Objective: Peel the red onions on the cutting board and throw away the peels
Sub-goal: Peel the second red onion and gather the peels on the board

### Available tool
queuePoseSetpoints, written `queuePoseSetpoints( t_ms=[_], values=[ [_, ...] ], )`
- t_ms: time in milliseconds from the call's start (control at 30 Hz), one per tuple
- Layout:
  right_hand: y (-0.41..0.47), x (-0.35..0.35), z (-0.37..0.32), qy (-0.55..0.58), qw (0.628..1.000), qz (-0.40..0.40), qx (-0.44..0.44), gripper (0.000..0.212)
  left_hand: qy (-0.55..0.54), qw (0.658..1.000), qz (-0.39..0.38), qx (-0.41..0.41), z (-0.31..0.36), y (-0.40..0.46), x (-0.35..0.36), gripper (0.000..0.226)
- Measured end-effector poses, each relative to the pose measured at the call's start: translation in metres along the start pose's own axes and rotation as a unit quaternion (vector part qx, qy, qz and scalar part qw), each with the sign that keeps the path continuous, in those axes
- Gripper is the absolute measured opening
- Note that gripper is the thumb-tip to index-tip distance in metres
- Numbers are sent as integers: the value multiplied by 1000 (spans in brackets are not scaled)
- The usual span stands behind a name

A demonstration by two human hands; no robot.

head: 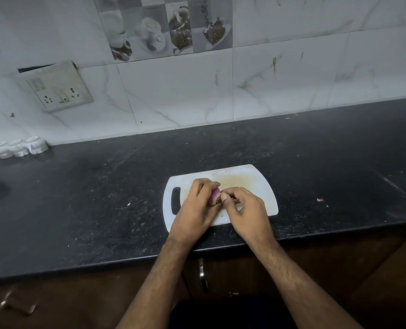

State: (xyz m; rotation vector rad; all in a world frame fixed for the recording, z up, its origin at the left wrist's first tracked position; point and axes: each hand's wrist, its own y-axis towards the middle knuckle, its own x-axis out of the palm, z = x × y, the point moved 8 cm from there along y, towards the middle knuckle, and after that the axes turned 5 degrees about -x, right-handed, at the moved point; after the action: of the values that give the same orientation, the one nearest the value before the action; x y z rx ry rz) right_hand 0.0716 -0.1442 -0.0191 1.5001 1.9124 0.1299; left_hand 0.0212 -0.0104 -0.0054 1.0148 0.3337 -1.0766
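Note:
A small red onion (214,195) shows purple between my two hands, just above a white cutting board (249,179) on the black counter. My left hand (197,207) grips the onion with curled fingers and hides most of it. My right hand (244,208) pinches the onion's dark end with thumb and fingertips. Any peel under the hands is hidden.
The dark counter (102,198) runs left and right of the board, its front edge just below my wrists. A scrap of peel (319,199) lies to the right. Small white cups (19,148) stand at the far left by the tiled wall. A cabinet handle (202,274) hangs below.

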Motion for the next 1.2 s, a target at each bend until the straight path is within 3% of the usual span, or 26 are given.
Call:
queuePoseSetpoints(
  t_ms=[167, 367, 500, 667, 800, 1067, 1200],
  values=[
    [0, -3, 3, 19, 1000, 5, 2, 12, -12, 1000, -11, 4, 0, 0, 2, 37],
    [-5, -2, 2, -34, 999, 17, 1, 12, -47, 998, -29, 17, 5, 1, 5, 31],
    [-4, 0, 3, -50, 998, 3, 29, 14, 1, 1000, -13, 26, 11, -2, 6, 22],
    [-2, 1, 13, -10, 995, -24, 94, 14, 30, 998, -25, 42, 15, 0, 9, 30],
    [0, 1, 15, -2, 994, -26, 104, 14, 48, 995, -34, 82, 24, -5, 9, 7],
    [-4, -9, 0, -3, 999, 45, -22, 11, -26, 997, -57, 43, 14, -3, 9, 63],
    [-7, -7, -4, -14, 998, 39, -45, 10, -56, 995, -75, 23, 14, -6, 8, 56]
  ],
)
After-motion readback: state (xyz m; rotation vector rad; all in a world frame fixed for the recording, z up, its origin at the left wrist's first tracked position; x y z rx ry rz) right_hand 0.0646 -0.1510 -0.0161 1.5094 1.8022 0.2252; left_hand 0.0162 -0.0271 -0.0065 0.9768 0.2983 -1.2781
